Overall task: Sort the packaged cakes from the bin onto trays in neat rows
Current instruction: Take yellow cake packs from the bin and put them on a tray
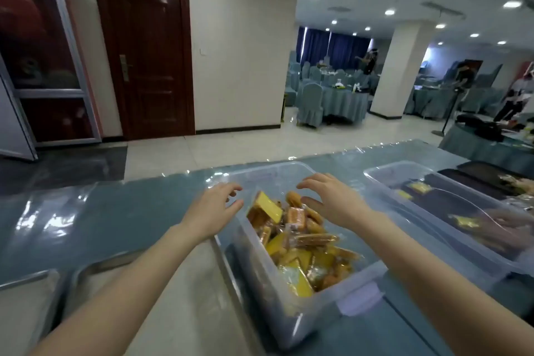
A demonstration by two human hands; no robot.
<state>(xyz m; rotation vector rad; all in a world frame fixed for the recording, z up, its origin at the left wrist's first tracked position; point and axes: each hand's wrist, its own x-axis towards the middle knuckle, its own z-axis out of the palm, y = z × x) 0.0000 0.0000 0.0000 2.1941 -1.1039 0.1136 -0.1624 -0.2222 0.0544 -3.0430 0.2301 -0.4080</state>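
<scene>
Head view: we have both hands out over the clear bin [291, 306], which sits on the blue table [115, 211] just right of a steel tray [185, 298]. Our left hand [215, 208] hangs at the bin's left rim, fingers loosely curled, holding nothing. Our right hand [332, 199] spreads empty above the packaged cakes [294, 228] heaped inside.

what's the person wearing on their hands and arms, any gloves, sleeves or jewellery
Nothing that shows. The left hand and right hand are bare, with no gloves, rings, watch or bracelet visible. No sleeve or cuff appears on either arm up to the bottom edge of the picture.
</scene>
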